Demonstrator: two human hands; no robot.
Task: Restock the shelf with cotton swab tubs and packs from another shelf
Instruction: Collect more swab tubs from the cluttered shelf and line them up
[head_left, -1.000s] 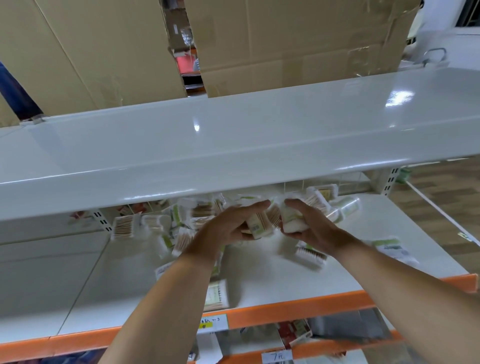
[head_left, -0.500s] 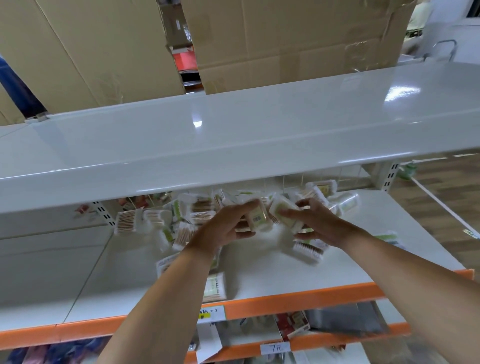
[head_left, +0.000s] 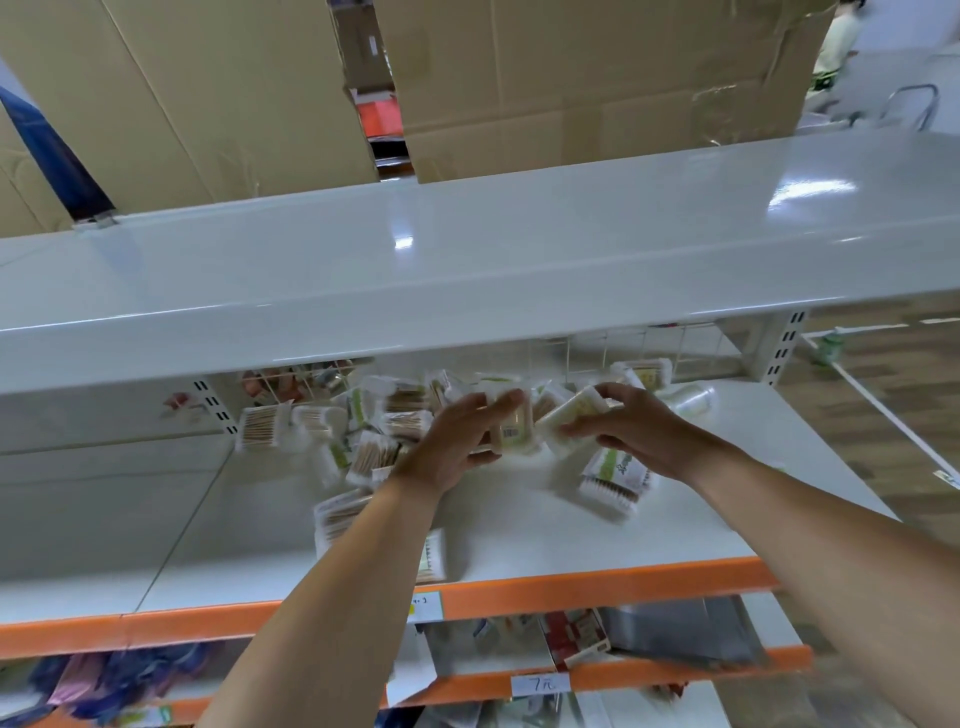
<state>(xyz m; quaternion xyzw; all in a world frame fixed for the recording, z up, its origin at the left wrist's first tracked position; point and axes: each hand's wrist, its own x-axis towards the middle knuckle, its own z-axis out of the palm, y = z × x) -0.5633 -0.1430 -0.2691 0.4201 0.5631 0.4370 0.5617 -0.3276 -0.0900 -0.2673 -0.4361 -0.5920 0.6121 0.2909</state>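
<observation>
Cotton swab packs (head_left: 374, 431) lie in a loose heap at the back of the middle shelf (head_left: 649, 525), a smooth white metal board with an orange front lip. Most are small clear plastic packets showing tan sticks, some with green-and-white labels; I can't read the print through the blur. Both of my arms reach under the glossy white upper shelf (head_left: 467, 270) into that heap.

My left hand (head_left: 457, 441) has its fingers curled round a flat rectangular tub (head_left: 514, 434) with a pale label and a barcode, thumb below and fingertips over its top edge. My right hand (head_left: 639, 431) pinches a white oblong pack (head_left: 569, 413), tilted, between thumb and fingers. The two items sit just beside each other, nearly touching, above the shelf surface.

Under my right wrist a green-labelled packet (head_left: 613, 480) of white-tipped swabs lies flat. Nearer the front lip, beside my left forearm, rest two more flat packs (head_left: 434, 556). A rounded clear tub (head_left: 691, 402) lies on its side at the back right.

Creased brown cardboard boxes (head_left: 571, 78) stand behind the upper shelf. A lower orange-edged shelf (head_left: 675, 670) carries a handwritten price tag (head_left: 540, 685).
</observation>
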